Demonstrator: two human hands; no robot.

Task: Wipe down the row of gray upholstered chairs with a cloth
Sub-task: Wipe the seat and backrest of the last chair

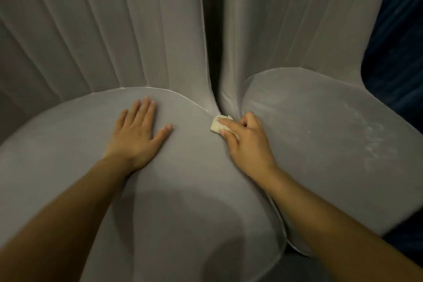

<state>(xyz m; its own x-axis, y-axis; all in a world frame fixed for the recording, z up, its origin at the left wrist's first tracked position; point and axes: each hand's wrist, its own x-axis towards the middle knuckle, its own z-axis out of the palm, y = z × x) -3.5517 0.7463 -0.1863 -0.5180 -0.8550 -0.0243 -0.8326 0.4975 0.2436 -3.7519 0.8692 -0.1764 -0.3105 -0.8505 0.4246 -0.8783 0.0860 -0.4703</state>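
Gray upholstered chairs fill nearly the whole view, two of them side by side. The nearer chair's rounded seat [183,190] spreads from the centre down to 6 o'clock and out to 9 o'clock, with its channel-tufted backrest [109,30] rising toward 11 o'clock. The second chair's seat [320,144] lies at 3 o'clock, its pleated backrest [286,18] reaching up to 1 o'clock. The two backrests stand just beside each other, with a narrow dark gap [214,52] running from 12 o'clock down to the centre, where the two seats meet. Pale whitish streaks [370,137] mark the second seat toward its 3 o'clock edge. A dark blue fabric surface [400,52] shows beyond that chair at 2 o'clock. Both bare forearms come in from the bottom corners, at 7 and 5 o'clock. The left hand [135,135] lies flat on the nearer seat, a little toward 9 o'clock from the centre, palm down, fingers straight and slightly spread, holding nothing. The right hand [247,142], just toward 3 o'clock from the centre, has its fingers curled and pinches a small cream cloth [215,126] between thumb and forefinger. The wadded cloth presses against the crease where the two seats and backrests come together.
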